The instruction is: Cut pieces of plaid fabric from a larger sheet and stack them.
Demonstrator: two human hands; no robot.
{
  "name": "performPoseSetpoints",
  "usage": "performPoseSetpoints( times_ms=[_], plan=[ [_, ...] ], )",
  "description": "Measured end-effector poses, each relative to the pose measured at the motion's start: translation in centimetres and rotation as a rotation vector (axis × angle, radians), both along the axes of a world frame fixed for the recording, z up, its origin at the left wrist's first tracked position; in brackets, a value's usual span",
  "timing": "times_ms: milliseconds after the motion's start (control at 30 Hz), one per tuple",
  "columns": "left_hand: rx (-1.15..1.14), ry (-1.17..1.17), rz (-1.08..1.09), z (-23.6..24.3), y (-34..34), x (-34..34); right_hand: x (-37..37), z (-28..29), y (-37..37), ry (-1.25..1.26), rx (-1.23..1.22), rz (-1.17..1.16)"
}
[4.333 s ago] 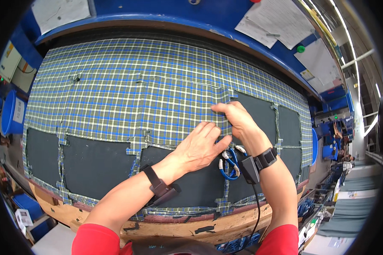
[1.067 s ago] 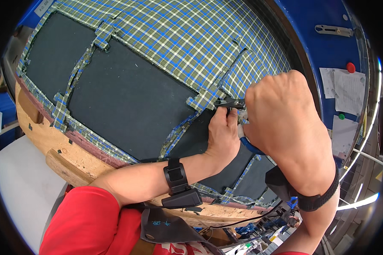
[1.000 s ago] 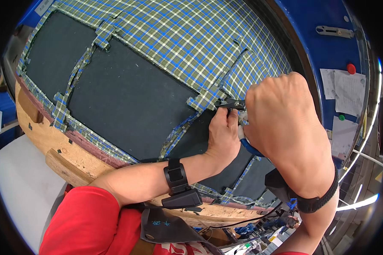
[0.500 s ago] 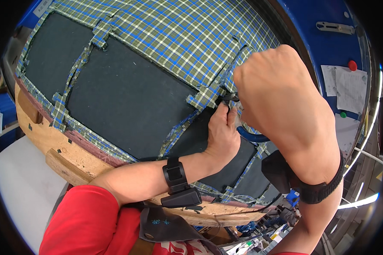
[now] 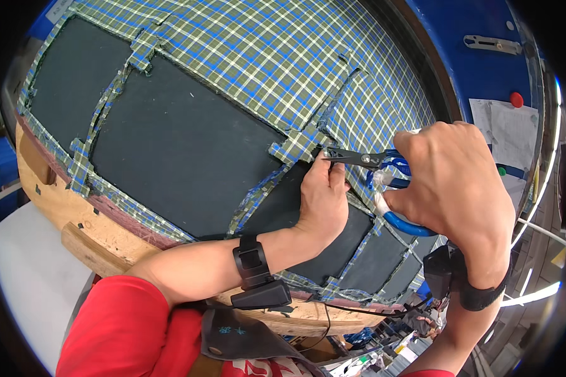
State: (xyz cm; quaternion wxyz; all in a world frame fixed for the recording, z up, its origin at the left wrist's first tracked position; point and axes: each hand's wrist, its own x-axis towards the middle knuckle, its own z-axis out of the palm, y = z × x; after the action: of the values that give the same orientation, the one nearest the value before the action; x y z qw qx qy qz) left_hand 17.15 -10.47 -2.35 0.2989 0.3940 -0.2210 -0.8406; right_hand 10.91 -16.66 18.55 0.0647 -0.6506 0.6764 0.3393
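Plaid fabric in green, blue and white [image 5: 251,69] lies over dark panels [image 5: 182,144], with cut openings and narrow plaid strips between them. My right hand [image 5: 449,182] grips black-bladed scissors [image 5: 352,158] with blue handles partly wrapped in white; the blades point left to a cut corner of the fabric. My left hand [image 5: 324,201] is closed at that corner, fingertips pinching the fabric beside the blade tip, which partly hides them. Black straps with small boxes sit on both wrists.
A blue board [image 5: 475,25] at the right carries a utility knife [image 5: 492,44], papers [image 5: 509,132] and round magnets. The plywood table edge [image 5: 53,201] shows below the fabric, with a white surface [image 5: 34,264] at lower left and cluttered shelving beyond the bottom right.
Since half a second ago my right hand has moved down and right, uncovering the scissors' blades and handles. Earlier, both hands were on the fabric with the scissors lying beside them.
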Motion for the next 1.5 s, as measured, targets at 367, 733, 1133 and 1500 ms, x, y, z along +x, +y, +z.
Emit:
performPoseSetpoints(
  times_ms=[367,733,1133,1500],
  plan=[
    [0.059,0.027,-0.033,0.1,0.1,0.1,0.7,0.4,0.2,-0.017,-0.085,0.062],
    [0.044,0.063,-0.023,-0.4,0.5,0.1,1.8,-1.7,-0.7,-0.12,-0.168,0.188],
    [0.003,0.107,0.017,-0.2,0.6,0.2,0.7,-0.7,0.0,-0.238,-0.211,0.205],
    [-0.027,-0.011,-0.078,1.0,-0.4,0.7,-1.1,0.4,-0.2,-0.03,-0.076,0.005]
  ],
)
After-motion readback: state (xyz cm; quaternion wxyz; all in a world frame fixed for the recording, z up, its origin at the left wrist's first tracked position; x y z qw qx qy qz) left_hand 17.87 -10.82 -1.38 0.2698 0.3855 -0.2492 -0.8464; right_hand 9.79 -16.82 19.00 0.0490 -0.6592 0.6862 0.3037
